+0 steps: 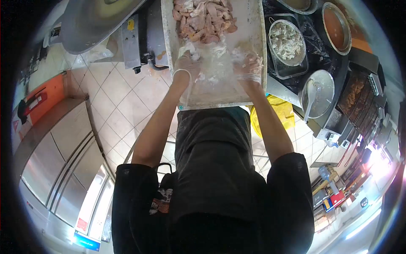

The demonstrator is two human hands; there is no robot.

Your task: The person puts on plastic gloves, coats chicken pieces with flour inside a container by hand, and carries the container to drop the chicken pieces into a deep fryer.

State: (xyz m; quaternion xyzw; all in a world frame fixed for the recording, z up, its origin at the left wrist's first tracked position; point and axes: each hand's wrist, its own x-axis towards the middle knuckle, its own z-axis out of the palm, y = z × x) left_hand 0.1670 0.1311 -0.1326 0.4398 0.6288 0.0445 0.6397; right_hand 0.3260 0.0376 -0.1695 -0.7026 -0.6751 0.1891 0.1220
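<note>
Two hands [186, 64] [248, 67], grip unclear, touch white powder [218, 65] in a tray [218, 105] above floor tiles [109, 89].

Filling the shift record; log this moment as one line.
left hand: in floury tray | right hand: same tray | raw meat: far end | bowl: right of tray

From here, the tray [228, 103] lies directly before the person [215, 173], meat [205, 21] in its far part, flour [216, 70] nearer. On the worktop [318, 42] to the right, a dish [286, 42] sits in a container [292, 76]; a pan [347, 44] lies farther right, a bowl [325, 103] holding a spoon [311, 95] nearer.
</note>
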